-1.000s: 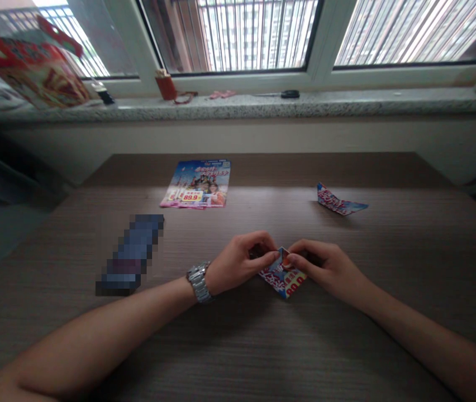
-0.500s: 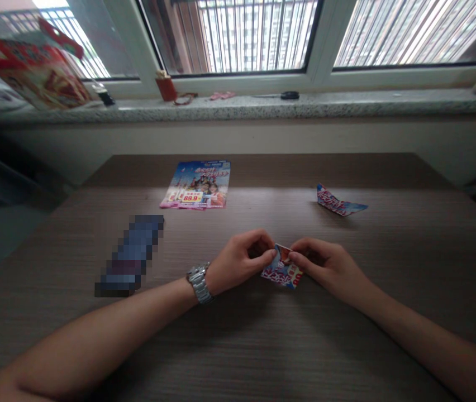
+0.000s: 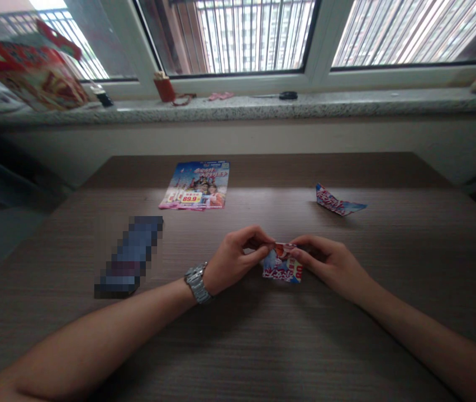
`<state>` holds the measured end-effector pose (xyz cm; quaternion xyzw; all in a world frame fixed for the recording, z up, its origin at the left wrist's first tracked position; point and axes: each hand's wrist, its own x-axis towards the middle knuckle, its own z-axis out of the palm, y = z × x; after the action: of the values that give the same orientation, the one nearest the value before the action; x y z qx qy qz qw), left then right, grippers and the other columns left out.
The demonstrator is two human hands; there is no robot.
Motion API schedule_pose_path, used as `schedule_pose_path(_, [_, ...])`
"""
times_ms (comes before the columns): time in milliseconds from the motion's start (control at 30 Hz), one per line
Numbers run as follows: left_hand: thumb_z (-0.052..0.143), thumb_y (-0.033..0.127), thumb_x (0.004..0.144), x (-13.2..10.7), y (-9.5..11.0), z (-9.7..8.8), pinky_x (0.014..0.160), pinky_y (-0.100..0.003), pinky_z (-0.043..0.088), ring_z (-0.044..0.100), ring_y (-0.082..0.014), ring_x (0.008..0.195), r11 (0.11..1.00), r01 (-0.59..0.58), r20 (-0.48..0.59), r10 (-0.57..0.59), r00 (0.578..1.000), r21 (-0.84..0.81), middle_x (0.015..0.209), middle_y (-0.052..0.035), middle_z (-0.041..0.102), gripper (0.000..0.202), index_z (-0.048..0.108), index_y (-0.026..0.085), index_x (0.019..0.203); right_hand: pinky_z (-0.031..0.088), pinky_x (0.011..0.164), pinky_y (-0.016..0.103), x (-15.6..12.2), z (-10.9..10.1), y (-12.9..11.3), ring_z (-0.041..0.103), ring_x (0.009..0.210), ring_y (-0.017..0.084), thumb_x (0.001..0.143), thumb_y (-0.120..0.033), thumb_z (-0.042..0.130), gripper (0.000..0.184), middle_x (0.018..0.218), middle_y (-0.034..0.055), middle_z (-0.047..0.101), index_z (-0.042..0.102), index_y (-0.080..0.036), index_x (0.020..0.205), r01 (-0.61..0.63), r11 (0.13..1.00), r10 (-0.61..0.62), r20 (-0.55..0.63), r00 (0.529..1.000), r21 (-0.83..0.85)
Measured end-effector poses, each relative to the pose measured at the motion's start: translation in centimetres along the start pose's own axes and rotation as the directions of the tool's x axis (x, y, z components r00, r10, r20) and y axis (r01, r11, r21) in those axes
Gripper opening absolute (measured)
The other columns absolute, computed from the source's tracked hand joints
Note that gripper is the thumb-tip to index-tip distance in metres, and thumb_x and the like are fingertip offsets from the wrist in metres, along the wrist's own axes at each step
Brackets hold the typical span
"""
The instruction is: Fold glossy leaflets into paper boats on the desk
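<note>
A small folded piece of colourful printed paper (image 3: pixel 282 267) is held just above the wooden table (image 3: pixel 238 335), near the middle. My left hand (image 3: pixel 233 259), with a metal watch on its wrist, pinches the paper's left top corner between thumb and forefinger. My right hand (image 3: pixel 330 262) pinches the right top corner the same way. Both hands are closed on the paper, fingertips nearly meeting at its top edge. The paper's lower edge stands nearly upright towards me.
A flat printed flyer (image 3: pixel 196 184) lies further back on the table, left of centre. A folded paper shape (image 3: pixel 336 202) rests at the back right. A blurred dark object (image 3: pixel 131 255) lies to the left. The windowsill (image 3: pixel 263 106) holds a red packet, a bag and small items.
The folded paper has been lifted and turned from lying slanted and flat to nearly upright, its lower point drawn in. Both hands have risen slightly and stayed pinched on it.
</note>
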<state>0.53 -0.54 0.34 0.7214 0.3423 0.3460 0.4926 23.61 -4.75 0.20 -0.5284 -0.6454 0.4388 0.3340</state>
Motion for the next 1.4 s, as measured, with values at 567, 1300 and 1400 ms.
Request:
schedule_pose_path(567, [0.067,0.022,0.092,0.1,0.1,-0.1,0.078,-0.021,0.055,0.068,-0.0117,0.085,0.999,-0.003,-0.011,0.002,1.0,-0.045,0.094,-0.0044,0.072,0.009,0.067,0.013,0.096,0.053,0.062,0.027,0.0,-0.2,-0.3,0.065,0.069,0.019,0.093,-0.051,0.059,0.033,0.073,0.0024,0.071,0.07,-0.021,0.085,0.032,0.999,-0.033,-0.086,0.996,-0.016])
schedule_pose_path(1300, [0.066,0.025,0.093,0.2,-0.1,-0.2,0.079,-0.023,0.054,0.067,-0.0127,0.085,1.0,0.009,-0.008,-0.009,1.0,-0.03,0.095,-0.0053,0.072,0.012,0.066,0.013,0.096,0.056,0.07,0.031,-0.1,-0.4,0.7,0.068,0.079,0.022,0.098,-0.055,0.048,0.04,0.083,0.0038,0.072,0.067,-0.022,0.087,-0.007,0.998,0.009,-0.026,1.0,0.065])
schedule_pose_path(1400, [0.066,0.027,0.093,0.2,-0.2,-0.3,0.079,-0.023,0.055,0.067,-0.0132,0.085,1.0,0.01,-0.024,-0.01,1.0,-0.02,0.094,-0.0056,0.072,0.014,0.066,0.013,0.097,0.058,0.075,0.033,0.0,-0.3,0.8,0.071,0.082,0.023,0.098,-0.056,0.048,0.04,0.088,0.0051,0.074,0.068,-0.022,0.092,-0.026,0.987,0.032,-0.034,0.999,0.157])
